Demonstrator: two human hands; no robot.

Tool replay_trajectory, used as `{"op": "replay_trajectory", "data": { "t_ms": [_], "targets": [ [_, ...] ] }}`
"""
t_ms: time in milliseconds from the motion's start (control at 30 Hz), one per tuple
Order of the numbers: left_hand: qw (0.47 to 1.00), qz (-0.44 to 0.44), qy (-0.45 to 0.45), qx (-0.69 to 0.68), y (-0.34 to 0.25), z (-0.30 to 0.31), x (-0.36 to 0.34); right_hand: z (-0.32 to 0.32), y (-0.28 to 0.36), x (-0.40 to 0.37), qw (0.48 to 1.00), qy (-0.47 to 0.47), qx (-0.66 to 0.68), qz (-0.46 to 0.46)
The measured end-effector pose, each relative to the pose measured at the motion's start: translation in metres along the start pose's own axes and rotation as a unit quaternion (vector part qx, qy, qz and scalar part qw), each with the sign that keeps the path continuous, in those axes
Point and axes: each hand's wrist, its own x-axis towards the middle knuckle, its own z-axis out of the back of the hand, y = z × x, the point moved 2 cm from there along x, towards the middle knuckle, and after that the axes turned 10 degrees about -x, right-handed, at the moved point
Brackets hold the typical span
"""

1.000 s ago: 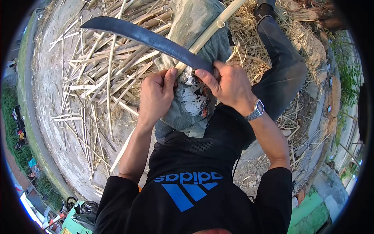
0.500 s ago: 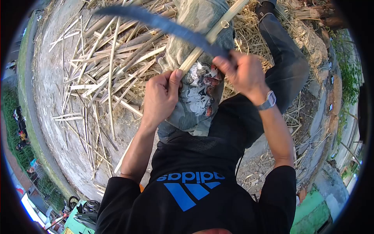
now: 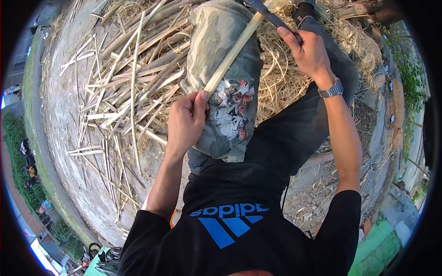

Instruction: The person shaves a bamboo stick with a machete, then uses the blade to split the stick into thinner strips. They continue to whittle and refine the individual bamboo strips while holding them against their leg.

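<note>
My left hand [image 3: 186, 120] pinches the near end of a pale split strip [image 3: 235, 51], thumb on top. The strip slants up and to the right across a camouflage cloth [image 3: 221, 27] laid over my leg, with a worn printed patch on its lower part. My right hand [image 3: 309, 51] is wrapped round the handle of a dark blade [image 3: 258, 6] at the strip's far end. Part of the blade runs out of view at the top edge, and whether its edge touches the strip is hard to tell.
Many split strips [image 3: 133, 92] lie in a loose pile on the ground at the left. Thin curled shavings [image 3: 276, 87] surround my outstretched dark-trousered leg [image 3: 299, 124]. Rubble [image 3: 361, 46] lies at the right, and a green block [image 3: 377, 248] stands at the lower right.
My right hand has moved up and to the right with the blade, from near the middle of the strip to its far end. My left hand has shifted slightly down and left.
</note>
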Motion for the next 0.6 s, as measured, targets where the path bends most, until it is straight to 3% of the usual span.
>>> {"op": "replay_trajectory", "data": {
  "t_ms": [133, 167, 300, 367, 467, 500, 533, 600],
  "targets": [
    [0.999, 0.018, -0.017, -0.021, 0.005, 0.001, -0.003, -0.003, 0.018, 0.004, 0.999, -0.047, 0.004, 0.008],
    [1.000, 0.005, -0.021, -0.013, 0.004, 0.001, -0.005, -0.001, 0.025, -0.002, 0.999, -0.026, 0.019, -0.028],
    [1.000, 0.004, -0.016, -0.009, 0.008, 0.001, -0.005, -0.012, 0.052, -0.037, 0.995, 0.028, 0.093, -0.019],
    [1.000, -0.005, -0.012, -0.006, 0.010, 0.004, -0.004, -0.018, 0.055, -0.043, 0.996, -0.003, 0.001, 0.090],
    [1.000, 0.012, -0.004, -0.010, 0.010, 0.007, -0.010, -0.014, -0.036, 0.012, 0.990, 0.020, 0.076, -0.119],
    [1.000, 0.013, -0.013, -0.004, 0.011, 0.006, -0.013, -0.012, -0.067, 0.026, 0.944, 0.012, 0.137, -0.299],
    [1.000, 0.010, -0.020, 0.004, 0.012, 0.006, -0.014, -0.012, -0.098, 0.034, 0.919, -0.028, 0.224, -0.324],
    [1.000, -0.004, -0.025, -0.007, 0.020, 0.006, -0.013, 0.012, -0.091, 0.026, 0.906, -0.066, 0.249, -0.337]
  ]
}}
